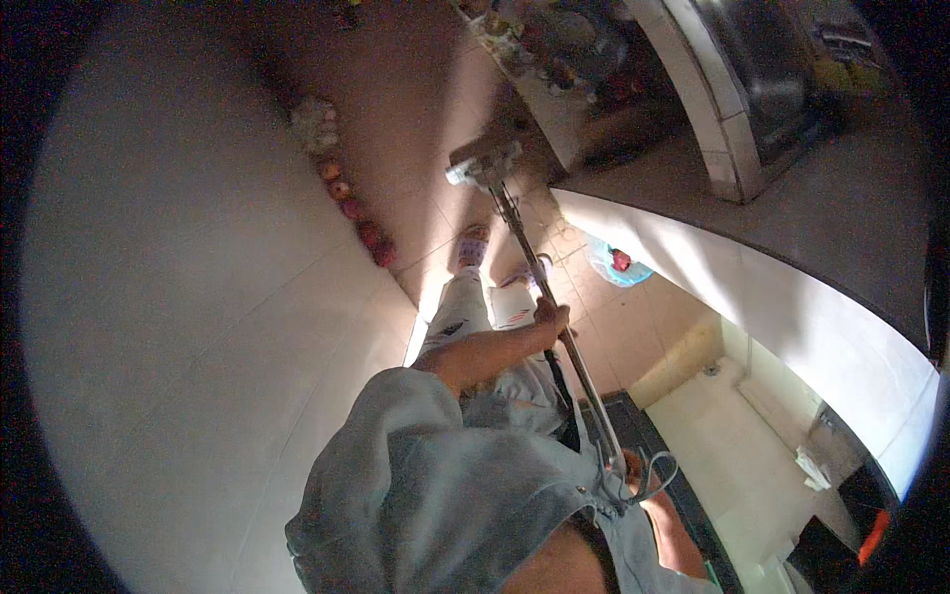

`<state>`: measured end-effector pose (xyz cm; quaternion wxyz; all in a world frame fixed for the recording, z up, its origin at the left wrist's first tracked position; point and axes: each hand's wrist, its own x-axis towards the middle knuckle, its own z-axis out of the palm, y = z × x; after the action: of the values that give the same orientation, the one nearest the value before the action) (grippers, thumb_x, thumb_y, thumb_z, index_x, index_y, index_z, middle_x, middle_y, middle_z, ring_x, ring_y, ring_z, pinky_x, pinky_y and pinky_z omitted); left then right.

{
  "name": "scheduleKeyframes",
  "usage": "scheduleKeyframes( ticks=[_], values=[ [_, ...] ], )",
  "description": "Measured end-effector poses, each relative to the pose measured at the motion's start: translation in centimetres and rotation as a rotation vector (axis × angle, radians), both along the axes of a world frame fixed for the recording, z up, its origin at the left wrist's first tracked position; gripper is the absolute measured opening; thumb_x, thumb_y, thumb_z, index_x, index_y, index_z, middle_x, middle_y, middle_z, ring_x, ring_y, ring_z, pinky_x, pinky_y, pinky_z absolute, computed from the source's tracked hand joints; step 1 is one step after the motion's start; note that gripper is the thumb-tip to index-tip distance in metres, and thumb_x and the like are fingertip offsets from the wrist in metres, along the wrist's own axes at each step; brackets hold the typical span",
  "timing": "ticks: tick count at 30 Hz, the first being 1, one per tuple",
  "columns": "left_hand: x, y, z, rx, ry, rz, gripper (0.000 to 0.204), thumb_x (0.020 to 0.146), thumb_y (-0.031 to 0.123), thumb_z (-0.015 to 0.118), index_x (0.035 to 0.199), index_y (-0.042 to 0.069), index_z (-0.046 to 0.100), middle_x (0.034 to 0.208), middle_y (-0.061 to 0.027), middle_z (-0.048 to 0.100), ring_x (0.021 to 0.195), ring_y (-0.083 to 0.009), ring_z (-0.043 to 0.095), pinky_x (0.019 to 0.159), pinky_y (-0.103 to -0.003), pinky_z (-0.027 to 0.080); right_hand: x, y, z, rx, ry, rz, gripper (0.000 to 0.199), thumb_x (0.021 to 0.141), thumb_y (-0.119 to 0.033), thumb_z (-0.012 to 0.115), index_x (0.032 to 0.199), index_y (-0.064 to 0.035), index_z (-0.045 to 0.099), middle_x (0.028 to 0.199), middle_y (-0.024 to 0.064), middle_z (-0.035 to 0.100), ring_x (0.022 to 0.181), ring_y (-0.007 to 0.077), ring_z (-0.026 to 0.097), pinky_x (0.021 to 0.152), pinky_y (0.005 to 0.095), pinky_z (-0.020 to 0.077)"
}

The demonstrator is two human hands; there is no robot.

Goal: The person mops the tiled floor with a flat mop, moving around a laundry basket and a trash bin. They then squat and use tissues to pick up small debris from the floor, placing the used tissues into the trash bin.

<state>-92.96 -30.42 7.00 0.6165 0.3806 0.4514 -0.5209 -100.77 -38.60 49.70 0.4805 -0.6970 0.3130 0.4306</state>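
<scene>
My left hand [552, 322] is closed around the middle of a mop's metal pole [582, 371]. Close to my body, my right hand [630, 465] is wrapped around the pole's upper end, partly hidden by a grey cord loop [658, 475]. The pole slants away from me to a pale, wide mop head [485, 166] on the tiled floor [411, 193]. My slippered feet [473, 247] stand just short of the head, to the left of the pole.
Several red and orange round items [351, 208] line the base of the pale left wall [198, 297]. At right, a blue plastic bag [623, 272] with something red lies beside a white panel under the dark counter [841, 228]. Further off are cluttered items [569, 45].
</scene>
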Motion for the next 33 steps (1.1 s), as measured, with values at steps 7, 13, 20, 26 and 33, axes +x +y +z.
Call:
scheduleKeyframes(
  ticks=[7,13,20,26,33],
  values=[
    [15.2,9.5,5.5,0.162,-0.319,0.099,0.017,0.073,0.008,0.054,0.081,-0.003,0.042,0.062,-0.0138,0.051,0.044,-0.0267,0.056,0.033,-0.037,0.048,10.7,2.7,-4.6,0.065,-0.042,0.214,0.018,0.072,-0.006,0.057,0.089,-0.0007,0.055,0.068,0.0048,0.056,0.056,0.0139,0.052,0.049,0.0288,0.0411],
    [20.2,16.9,3.6,0.080,-0.424,0.047,0.030,0.084,0.030,0.049,0.088,0.000,0.049,0.067,-0.0136,0.056,0.055,-0.0286,0.061,0.046,-0.042,0.051,12.7,4.1,-10.5,0.244,0.062,0.031,0.011,0.077,-0.004,0.053,0.087,-0.0014,0.054,0.059,0.0027,0.050,0.049,0.0120,0.047,0.044,0.0250,0.0360],
    [13.3,29.6,-2.1,0.065,-0.433,0.355,0.044,0.087,0.044,0.043,0.092,0.000,0.049,0.074,-0.0149,0.060,0.058,-0.0261,0.062,0.047,-0.036,0.052,18.1,1.5,-10.8,0.277,0.186,-0.023,0.019,0.079,-0.012,0.058,0.091,0.0015,0.053,0.052,0.0042,0.046,0.036,0.0118,0.040,0.032,0.0253,0.0297],
    [-15.4,24.1,3.4,0.620,-0.466,0.109,0.033,0.087,0.028,0.045,0.078,-0.002,0.054,0.061,-0.0121,0.060,0.048,-0.0187,0.058,0.041,-0.033,0.048,17.2,-4.0,-12.8,0.504,0.159,-0.050,0.026,0.083,-0.016,0.055,0.101,0.0018,0.052,0.052,0.0016,0.045,0.037,0.0108,0.039,0.030,0.0261,0.0290],
    [-37.4,7.3,12.1,0.718,0.067,0.224,0.026,0.085,0.021,0.044,0.081,0.000,0.059,0.069,-0.0121,0.062,0.056,-0.0199,0.060,0.044,-0.034,0.047,15.1,-6.1,-13.5,0.771,0.277,-0.070,0.018,0.083,-0.016,0.054,0.095,-0.0028,0.054,0.060,-0.0026,0.045,0.046,0.0065,0.043,0.035,0.0217,0.0339]
  ],
)
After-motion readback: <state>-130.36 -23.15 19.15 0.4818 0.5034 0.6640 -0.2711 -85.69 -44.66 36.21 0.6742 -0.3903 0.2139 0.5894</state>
